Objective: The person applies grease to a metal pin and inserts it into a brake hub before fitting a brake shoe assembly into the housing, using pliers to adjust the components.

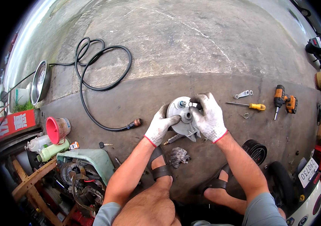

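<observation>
A round grey metal plate (180, 122) with a raised hub and a lug at its lower edge is held up in front of me; it looks like a drum brake backing plate. My left hand (159, 125), in a white knit glove with dirty fingertips, grips its left edge, thumb on top. Over the plate's right side, my gloved right hand (209, 118) has thumb and forefinger pinched at what looks like a small ring (191, 104), beside a bolt-like stud (182, 103). Below the plate lie a metal rod-shaped tool (172, 139) and a crumpled rag (179, 156).
Rightward lie a wrench (243, 94), a yellow-handled screwdriver (256, 107) and an orange-black impact driver (280, 100). A black hose (130, 67) coils at far left. A red funnel (53, 130), bottles (53, 150), a green engine cover (102, 160) and a round black can (254, 150) stand nearer.
</observation>
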